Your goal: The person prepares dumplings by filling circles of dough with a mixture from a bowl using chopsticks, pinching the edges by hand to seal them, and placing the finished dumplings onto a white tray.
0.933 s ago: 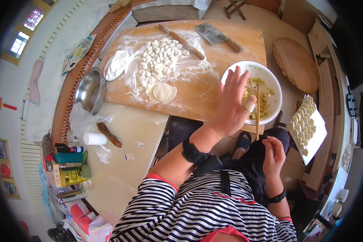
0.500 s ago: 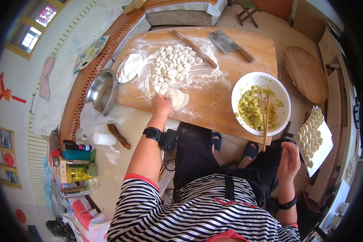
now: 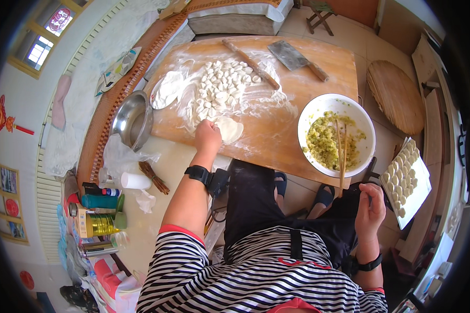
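Observation:
My left hand [image 3: 208, 137] is closed at the near edge of the wooden board [image 3: 277, 143], its fingers pinching the rim of a flat, round dumpling wrapper [image 3: 230, 130]. More than one wrapper seems to overlap there. Just beyond lies a floury heap of small dough pieces [image 3: 222, 86]. My right hand [image 3: 371, 210] hovers by my right knee, fingers loosely bent, with nothing visible in it. It is between a white bowl [image 3: 368, 151] of green-yellow filling [image 3: 324, 138] and a white tray [image 3: 420, 182] with rows of dumplings [image 3: 400, 177]. Chopsticks [image 3: 342, 159] lean in the bowl.
A rolling pin [image 3: 250, 63] and a cleaver [image 3: 292, 56] lie on the board's far side. Flour [image 3: 167, 89] sits at its left, beside a steel basin [image 3: 132, 120]. A round woven lid [image 3: 396, 96] is on the right. Bottles and an oil jug [image 3: 102, 224] stand left.
My right hand has shifted slightly left, its fingers a bit more bent. My left hand stays at the wrapper, almost unmoved.

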The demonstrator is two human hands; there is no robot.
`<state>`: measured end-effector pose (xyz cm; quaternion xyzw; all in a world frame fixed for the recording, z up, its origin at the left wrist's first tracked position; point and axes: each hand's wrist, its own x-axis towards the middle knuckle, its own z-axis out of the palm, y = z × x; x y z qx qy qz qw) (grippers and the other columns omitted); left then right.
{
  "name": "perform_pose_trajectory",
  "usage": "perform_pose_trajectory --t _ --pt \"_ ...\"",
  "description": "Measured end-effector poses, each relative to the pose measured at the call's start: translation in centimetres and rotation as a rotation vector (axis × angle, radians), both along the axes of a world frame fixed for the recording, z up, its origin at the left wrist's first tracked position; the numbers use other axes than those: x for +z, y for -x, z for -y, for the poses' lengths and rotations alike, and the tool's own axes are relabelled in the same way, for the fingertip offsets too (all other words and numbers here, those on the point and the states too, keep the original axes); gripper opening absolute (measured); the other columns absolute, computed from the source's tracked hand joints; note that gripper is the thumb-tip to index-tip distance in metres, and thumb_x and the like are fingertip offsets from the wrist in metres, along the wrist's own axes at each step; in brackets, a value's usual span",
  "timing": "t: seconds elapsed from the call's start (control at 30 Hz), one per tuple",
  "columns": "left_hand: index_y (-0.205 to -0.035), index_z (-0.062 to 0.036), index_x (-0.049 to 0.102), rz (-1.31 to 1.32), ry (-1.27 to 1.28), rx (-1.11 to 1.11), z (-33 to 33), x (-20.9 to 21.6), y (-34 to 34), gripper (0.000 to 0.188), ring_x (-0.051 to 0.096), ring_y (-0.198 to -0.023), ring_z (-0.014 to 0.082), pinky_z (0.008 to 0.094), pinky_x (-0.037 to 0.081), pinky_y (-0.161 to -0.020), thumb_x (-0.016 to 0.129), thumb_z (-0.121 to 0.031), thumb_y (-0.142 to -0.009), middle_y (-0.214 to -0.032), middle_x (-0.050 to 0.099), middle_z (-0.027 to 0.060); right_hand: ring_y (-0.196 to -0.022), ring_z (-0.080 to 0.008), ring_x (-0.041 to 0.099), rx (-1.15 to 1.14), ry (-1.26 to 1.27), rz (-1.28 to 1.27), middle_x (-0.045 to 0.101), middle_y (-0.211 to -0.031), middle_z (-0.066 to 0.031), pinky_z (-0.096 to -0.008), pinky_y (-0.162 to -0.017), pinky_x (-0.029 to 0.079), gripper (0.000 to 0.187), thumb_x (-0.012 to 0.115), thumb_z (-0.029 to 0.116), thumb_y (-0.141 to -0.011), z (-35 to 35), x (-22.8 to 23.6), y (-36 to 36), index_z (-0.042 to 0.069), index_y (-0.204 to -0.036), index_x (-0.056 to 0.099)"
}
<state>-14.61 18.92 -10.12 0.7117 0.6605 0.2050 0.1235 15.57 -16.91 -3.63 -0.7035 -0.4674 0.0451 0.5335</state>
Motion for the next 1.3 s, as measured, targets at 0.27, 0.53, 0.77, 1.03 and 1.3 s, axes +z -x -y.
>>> perform_pose_trajectory --t 0.27,0.53,0.77,1.03,1.3 --pt "-0.09 -0.0036 0.064 0.181 0.021 0.071 -1.2 -1.7 0.0 0.023 0.066 -0.081 0.0318 0.0403 0.051 -0.074 0.071 -0.022 -0.078 -0.084 0.068 0.0152 -0.091 -0.0269 0.06 0.006 0.058 0.04 0.062 -0.099 -0.0139 -0.0334 -0.082 0.048 0.022 0.057 -0.01 -0.082 0.2 0.1 -0.8 0.0 -0.101 0.061" --pt "-0.087 -0.0082 0.059 -0.04 -0.508 -0.456 4.0 4.2 -3.5 0.015 0.058 -0.09 0.032 0.0435 0.044 -0.082 0.063 -0.004 -0.073 -0.092 0.062 0.0101 -0.113 -0.0311 0.052 0.273 0.358 0.612 0.055 -0.118 -0.0098 -0.0453 -0.097 0.041 0.058 0.07 0.004 -0.067 -5.1 1.3 -0.9 0.011 -0.122 0.057" --pt "-0.092 -0.0089 0.046 0.797 -0.246 -0.62 9.2 7.2 -8.2 0.013 0.057 -0.116 0.0304 0.0424 0.046 -0.099 0.051 0.002 -0.086 -0.124 0.061 0.0183 -0.087 -0.034 0.062 0.088 0.061 0.216 0.063 -0.097 -0.0135 -0.0394 -0.079 0.051 0.016 0.07 0.008 -0.079 -8.5 3.3 -3.8 0.005 -0.093 0.064" --pt "-0.118 -0.006 0.055 1.933 1.058 -0.152 12.0 8.0 -9.9 0.025 0.058 -0.115 0.0239 0.0418 0.05 -0.093 0.049 -0.009 -0.094 -0.127 0.06 0.0068 -0.084 -0.0273 0.065 0.158 0.091 -0.067 0.066 -0.088 -0.0133 -0.0334 -0.077 0.052 0.011 0.062 0.007 -0.084 -14.1 1.5 -5.0 0.004 -0.088 0.071" --pt "-0.104 -0.0214 0.066 2.269 1.137 -0.302 14.6 5.2 -8.9 0.012 0.059 -0.116 0.0254 0.0521 0.052 -0.086 0.063 -0.026 -0.093 -0.13 0.06 0.0005 -0.084 -0.0222 0.066 0.308 0.346 -0.33 0.07 -0.092 -0.0122 -0.031 -0.077 0.051 0.013 0.064 0.01 -0.087 -11.8 4.4 -3.6 0.002 -0.093 0.072"
